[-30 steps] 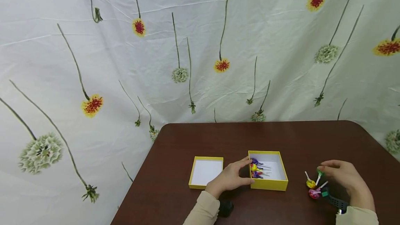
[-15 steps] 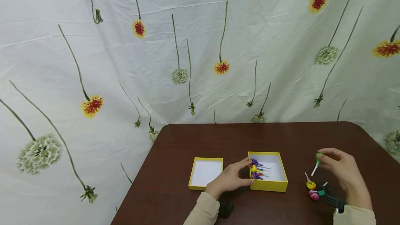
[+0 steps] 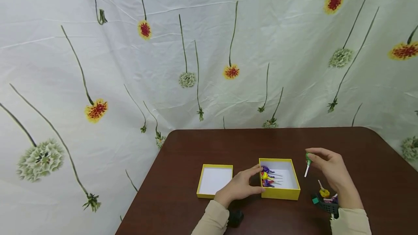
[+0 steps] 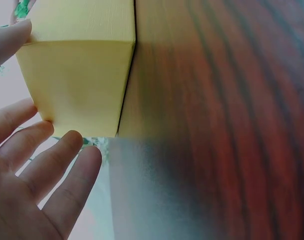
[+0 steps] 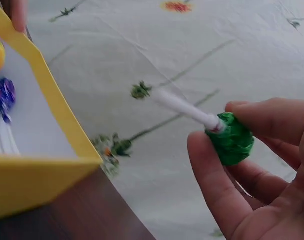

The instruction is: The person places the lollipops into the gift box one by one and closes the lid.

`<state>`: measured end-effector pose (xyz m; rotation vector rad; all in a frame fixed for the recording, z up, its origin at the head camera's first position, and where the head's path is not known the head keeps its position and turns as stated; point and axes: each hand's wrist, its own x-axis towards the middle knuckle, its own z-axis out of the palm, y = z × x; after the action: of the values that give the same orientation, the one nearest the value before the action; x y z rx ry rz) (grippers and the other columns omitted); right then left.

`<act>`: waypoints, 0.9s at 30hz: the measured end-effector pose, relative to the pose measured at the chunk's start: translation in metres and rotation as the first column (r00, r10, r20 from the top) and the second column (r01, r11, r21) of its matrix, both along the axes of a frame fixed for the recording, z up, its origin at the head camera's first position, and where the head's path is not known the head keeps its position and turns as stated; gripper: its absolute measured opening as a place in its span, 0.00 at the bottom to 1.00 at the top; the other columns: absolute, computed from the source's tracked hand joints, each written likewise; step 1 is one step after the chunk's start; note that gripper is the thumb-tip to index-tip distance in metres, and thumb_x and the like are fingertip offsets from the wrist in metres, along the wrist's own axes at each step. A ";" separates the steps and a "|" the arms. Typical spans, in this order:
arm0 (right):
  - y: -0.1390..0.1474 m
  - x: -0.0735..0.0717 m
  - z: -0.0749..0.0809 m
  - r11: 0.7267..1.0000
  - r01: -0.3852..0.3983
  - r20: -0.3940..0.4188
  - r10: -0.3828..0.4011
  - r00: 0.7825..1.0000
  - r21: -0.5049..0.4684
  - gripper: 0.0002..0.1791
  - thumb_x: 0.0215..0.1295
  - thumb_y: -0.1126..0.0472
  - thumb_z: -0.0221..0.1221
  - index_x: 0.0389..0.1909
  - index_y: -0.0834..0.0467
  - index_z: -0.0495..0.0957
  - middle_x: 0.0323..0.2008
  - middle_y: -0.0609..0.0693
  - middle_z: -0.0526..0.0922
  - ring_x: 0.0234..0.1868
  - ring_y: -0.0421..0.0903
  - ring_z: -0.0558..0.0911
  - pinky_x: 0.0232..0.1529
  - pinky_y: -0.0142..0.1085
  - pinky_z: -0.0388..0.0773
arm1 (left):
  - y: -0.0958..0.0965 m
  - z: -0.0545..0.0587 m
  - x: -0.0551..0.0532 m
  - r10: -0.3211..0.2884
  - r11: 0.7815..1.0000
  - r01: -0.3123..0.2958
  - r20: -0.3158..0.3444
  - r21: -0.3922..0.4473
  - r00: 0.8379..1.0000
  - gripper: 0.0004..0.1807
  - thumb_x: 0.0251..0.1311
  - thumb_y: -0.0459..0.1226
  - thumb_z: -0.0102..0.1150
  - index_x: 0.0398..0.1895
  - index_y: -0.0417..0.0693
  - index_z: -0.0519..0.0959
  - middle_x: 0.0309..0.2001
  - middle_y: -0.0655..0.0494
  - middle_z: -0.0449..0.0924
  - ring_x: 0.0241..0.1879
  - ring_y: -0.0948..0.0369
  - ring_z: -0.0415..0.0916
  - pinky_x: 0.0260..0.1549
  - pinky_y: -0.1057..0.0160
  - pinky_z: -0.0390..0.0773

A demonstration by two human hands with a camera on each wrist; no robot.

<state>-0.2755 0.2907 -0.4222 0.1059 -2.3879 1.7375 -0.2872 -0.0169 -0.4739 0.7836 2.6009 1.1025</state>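
Note:
My right hand [image 3: 333, 169] pinches a green-wrapped lollipop [image 5: 231, 141] by its head between thumb and fingertips. Its white stick points down in the head view, just right of an open yellow box [image 3: 281, 193]. The left hand [image 3: 238, 187] grips this box at its left end, thumb on the near side and fingers toward the far side; the left wrist view shows the yellow wall [image 4: 77, 85] between them. Inside, several wrapped lollipops [image 3: 267, 177] lie along the left wall, sticks pointing right. On the table under the right wrist are a yellow lollipop [image 3: 324, 193] and a partly hidden pink-purple lollipop [image 3: 332, 199].
A yellow-rimmed box lid [image 3: 215, 180], white inside, lies left of the box on the dark brown table [image 3: 183, 148]. Dark wrist straps [image 3: 328, 207] sit at both wrists. Behind the table hangs a pale flowered cloth [image 3: 209, 53].
The right hand has lifted the green lollipop from beside the other two and carried it left toward the box. My left hand and the box have stayed in place.

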 end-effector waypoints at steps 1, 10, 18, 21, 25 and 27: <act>-0.005 -0.001 0.000 1.000 -0.017 -0.001 0.017 1.000 -0.007 0.19 0.74 0.58 0.57 0.56 0.67 0.79 0.40 0.28 0.76 0.38 0.30 0.83 0.42 0.24 0.82 | 0.000 0.000 0.000 0.001 1.000 -0.001 -0.001 0.000 1.000 0.39 0.61 0.50 0.66 0.76 0.58 0.65 0.78 0.64 0.57 0.76 0.56 0.58 0.71 0.49 0.65; -0.040 -0.005 0.003 0.993 -0.114 0.023 0.113 0.993 0.028 0.23 0.79 0.61 0.48 0.69 0.66 0.69 0.63 0.56 0.75 0.48 0.21 0.77 0.51 0.21 0.78 | -0.001 0.002 0.003 0.000 1.000 0.000 0.008 0.003 1.000 0.39 0.61 0.50 0.67 0.76 0.58 0.65 0.78 0.63 0.57 0.76 0.54 0.59 0.71 0.49 0.66; -0.066 -0.009 0.001 0.991 -0.014 0.068 0.004 0.998 0.136 0.21 0.69 0.62 0.62 0.61 0.63 0.77 0.63 0.65 0.75 0.60 0.57 0.75 0.46 0.36 0.82 | 0.001 0.004 0.003 0.013 1.000 -0.013 0.018 -0.005 1.000 0.40 0.60 0.50 0.67 0.75 0.58 0.65 0.78 0.63 0.57 0.76 0.54 0.59 0.71 0.48 0.66; -0.073 -0.009 -0.002 0.987 -0.026 0.050 0.019 0.999 0.160 0.19 0.67 0.62 0.64 0.57 0.64 0.80 0.61 0.65 0.78 0.61 0.60 0.75 0.46 0.34 0.81 | 0.001 0.004 0.004 0.008 1.000 -0.008 0.023 -0.004 1.000 0.40 0.60 0.50 0.66 0.76 0.58 0.65 0.78 0.63 0.57 0.76 0.54 0.59 0.71 0.48 0.66; -0.080 -0.011 -0.008 0.973 -0.061 -0.007 0.064 0.998 0.223 0.16 0.65 0.65 0.65 0.53 0.63 0.82 0.53 0.63 0.84 0.53 0.58 0.81 0.41 0.32 0.82 | 0.000 0.005 0.004 0.001 1.000 -0.001 0.017 -0.007 1.000 0.40 0.61 0.50 0.66 0.76 0.57 0.65 0.78 0.62 0.57 0.76 0.54 0.60 0.70 0.48 0.67; -0.084 -0.012 -0.013 0.964 -0.076 -0.022 0.085 0.996 0.256 0.15 0.65 0.67 0.65 0.52 0.64 0.83 0.51 0.63 0.85 0.51 0.59 0.83 0.43 0.37 0.84 | 0.000 0.006 0.004 -0.001 1.000 0.001 0.015 -0.007 1.000 0.39 0.61 0.50 0.66 0.76 0.57 0.65 0.78 0.62 0.57 0.76 0.54 0.60 0.70 0.48 0.68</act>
<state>-0.2877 0.2072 -0.4350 0.2687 -2.6050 1.4370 -0.2829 -0.0169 -0.4682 0.7719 2.5899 1.0940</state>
